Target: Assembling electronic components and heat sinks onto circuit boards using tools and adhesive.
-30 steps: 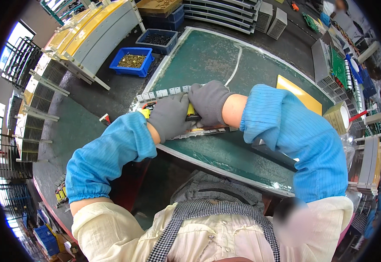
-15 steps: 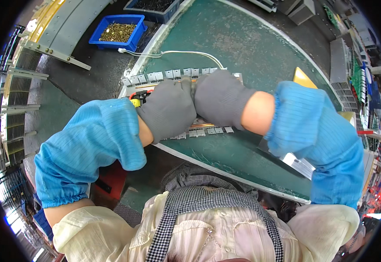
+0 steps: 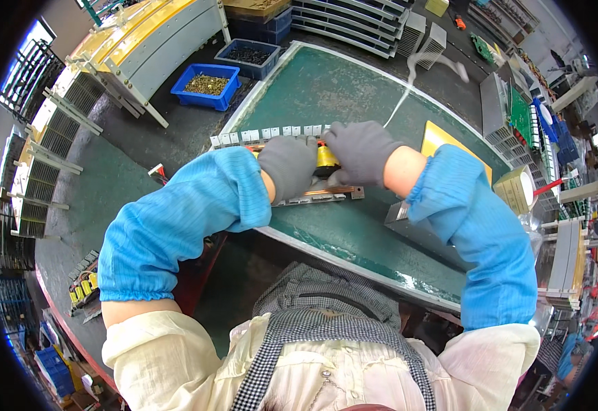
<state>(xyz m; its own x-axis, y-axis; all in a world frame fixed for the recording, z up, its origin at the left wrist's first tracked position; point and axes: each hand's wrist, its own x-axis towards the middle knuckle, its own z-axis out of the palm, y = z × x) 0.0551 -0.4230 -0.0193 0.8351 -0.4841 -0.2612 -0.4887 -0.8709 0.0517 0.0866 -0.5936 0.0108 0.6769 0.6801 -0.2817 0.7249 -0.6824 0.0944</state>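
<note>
My left hand (image 3: 287, 169) and my right hand (image 3: 360, 154), both in grey knitted gloves, close in from either side on a yellow and black coil-like part (image 3: 326, 159). That part sits over a long circuit assembly (image 3: 313, 198) with copper-coloured strips, and its underside is hidden. Silver metal-tabbed pieces (image 3: 265, 133) stand in a row along the assembly's far edge, with more along the near edge. Fingers of both gloves are curled, their tips partly out of sight. A white cable (image 3: 398, 108) runs up and right from beside my right hand; its far end is blurred.
The green-topped table (image 3: 326, 82) has a pale rim. Beyond its left side stand a blue bin of small brass-coloured pieces (image 3: 206, 84) and a dark bin (image 3: 247, 56). A yellow block (image 3: 443, 139), a grey metal piece (image 3: 400, 218) and a tape roll (image 3: 518, 188) lie rightward.
The yellow and black part now shows between my hands, which have spread slightly apart. The white cable has swung from the far left to the far right. The view has shifted.
</note>
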